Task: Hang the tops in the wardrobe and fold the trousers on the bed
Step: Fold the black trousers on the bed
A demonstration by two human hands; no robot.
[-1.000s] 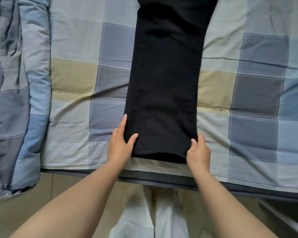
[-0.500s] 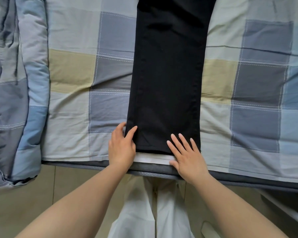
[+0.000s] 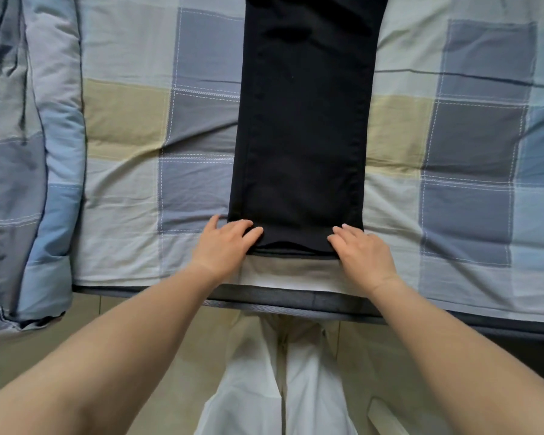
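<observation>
Black trousers (image 3: 305,127) lie flat and lengthwise on the bed (image 3: 129,196), legs stacked, hems toward me near the bed's front edge. Their waist end runs out of the top of the view. My left hand (image 3: 222,243) rests on the left hem corner with its fingers laid over the cloth. My right hand (image 3: 363,249) rests on the right hem corner, fingers slightly bent on the fabric. Neither hand plainly grips the cloth. No tops or wardrobe are in view.
The bed has a checked sheet in blue, grey and yellow. A rolled blue-grey quilt (image 3: 22,158) lies along the left side. The dark mattress edge (image 3: 296,299) runs across below my hands. My white trousers and the tiled floor show beneath.
Both hands let go of the hem corners they pinched and now lie on top of the hem. The right hand slid from the hem's middle to its right corner.
</observation>
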